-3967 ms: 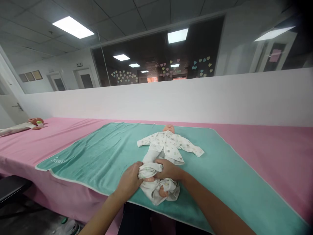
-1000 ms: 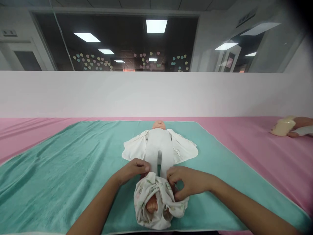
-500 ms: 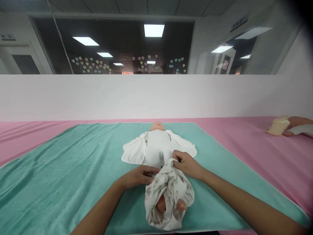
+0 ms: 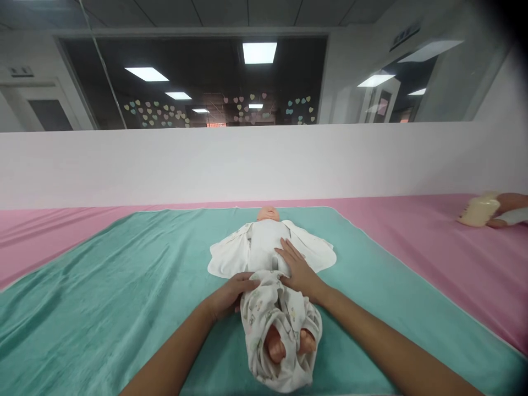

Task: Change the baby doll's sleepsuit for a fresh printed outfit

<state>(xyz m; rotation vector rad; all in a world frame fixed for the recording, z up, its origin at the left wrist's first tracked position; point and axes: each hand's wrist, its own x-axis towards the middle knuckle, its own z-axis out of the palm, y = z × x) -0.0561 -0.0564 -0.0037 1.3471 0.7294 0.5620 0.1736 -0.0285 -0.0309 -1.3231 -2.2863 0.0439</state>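
A baby doll (image 4: 268, 213) lies on its back, head away from me, on a green blanket (image 4: 144, 286). Its white top (image 4: 264, 242) spreads out at both sides. Patterned white baby pants (image 4: 264, 313) are bunched around its legs, and both feet show in the leg openings. My left hand (image 4: 233, 294) pinches the waist edge of the pants at the left. My right hand (image 4: 301, 272) lies with fingers spread over the doll's lower belly, its thumb side by the waistband; whether the thumb hooks the cloth cannot be made out.
Pink cloth (image 4: 433, 242) shows around the green blanket. At the far right a cream bottle (image 4: 478, 210) stands beside part of another doll (image 4: 511, 203). A white wall (image 4: 206, 165) with a window above it rises behind.
My right hand has let go of the right waist edge and spread over the doll's belly. The pants' waist sits higher, and more of the feet shows.
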